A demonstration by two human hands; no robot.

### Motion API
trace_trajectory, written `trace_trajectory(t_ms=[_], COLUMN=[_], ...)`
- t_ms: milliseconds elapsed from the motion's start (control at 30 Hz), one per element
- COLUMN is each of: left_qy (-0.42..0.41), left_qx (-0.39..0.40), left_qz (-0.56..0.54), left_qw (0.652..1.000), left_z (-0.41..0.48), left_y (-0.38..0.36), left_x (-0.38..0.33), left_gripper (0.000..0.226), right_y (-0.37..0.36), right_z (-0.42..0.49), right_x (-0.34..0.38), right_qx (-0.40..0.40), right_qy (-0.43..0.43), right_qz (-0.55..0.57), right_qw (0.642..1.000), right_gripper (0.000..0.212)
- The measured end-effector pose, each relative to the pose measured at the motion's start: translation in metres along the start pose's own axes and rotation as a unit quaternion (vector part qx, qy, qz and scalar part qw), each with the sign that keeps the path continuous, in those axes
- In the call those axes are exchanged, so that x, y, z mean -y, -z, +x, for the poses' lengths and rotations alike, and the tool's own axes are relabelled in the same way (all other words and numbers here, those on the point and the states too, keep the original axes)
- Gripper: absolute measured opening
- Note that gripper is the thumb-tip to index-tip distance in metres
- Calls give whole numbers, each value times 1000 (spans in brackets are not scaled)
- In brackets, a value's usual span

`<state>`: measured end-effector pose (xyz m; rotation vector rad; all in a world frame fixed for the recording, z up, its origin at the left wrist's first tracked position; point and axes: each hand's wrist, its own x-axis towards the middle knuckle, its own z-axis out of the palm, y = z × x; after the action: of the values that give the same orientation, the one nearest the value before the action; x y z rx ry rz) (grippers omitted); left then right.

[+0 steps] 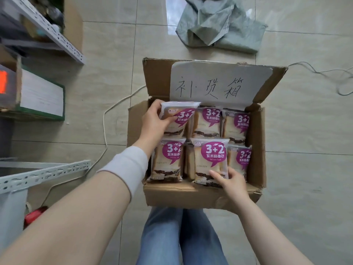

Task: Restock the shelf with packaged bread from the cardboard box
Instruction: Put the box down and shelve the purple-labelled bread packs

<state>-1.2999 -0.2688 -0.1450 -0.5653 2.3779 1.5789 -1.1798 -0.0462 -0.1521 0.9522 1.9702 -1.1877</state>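
Observation:
An open cardboard box (257, 142) sits on the tiled floor in front of my legs, with a white handwritten label on its raised flap. Inside lie several packaged breads with purple "3+2" labels. My left hand (153, 121) grips the back-left bread pack (178, 116), which is tilted and raised above its neighbours. My right hand (232, 181) pinches the lower edge of the front-middle bread pack (210, 159). The grey metal shelf (44, 173) stands at the left edge.
A grey-green sack (221, 25) lies on the floor behind the box. A white cable (105, 127) runs across the tiles left of the box. Green-edged cartons (41, 94) and shelf rails (57, 33) fill the left side. A red object (35, 216) lies low left.

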Motion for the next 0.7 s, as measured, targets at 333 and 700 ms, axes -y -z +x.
trace_trajectory(t_ms=[333, 700], left_qy=[-58, -85], left_qx=[-183, -371], left_qz=[-72, -125], left_qw=[979, 916], left_z=[-153, -415], left_y=[96, 269], left_x=[-86, -127], left_gripper=[34, 27], right_y=[63, 32], right_z=[-126, -332], right_x=[22, 56], right_qx=[52, 217], right_qy=[108, 294], right_qz=[75, 6], right_qw=[990, 931], right_gripper=[20, 20])
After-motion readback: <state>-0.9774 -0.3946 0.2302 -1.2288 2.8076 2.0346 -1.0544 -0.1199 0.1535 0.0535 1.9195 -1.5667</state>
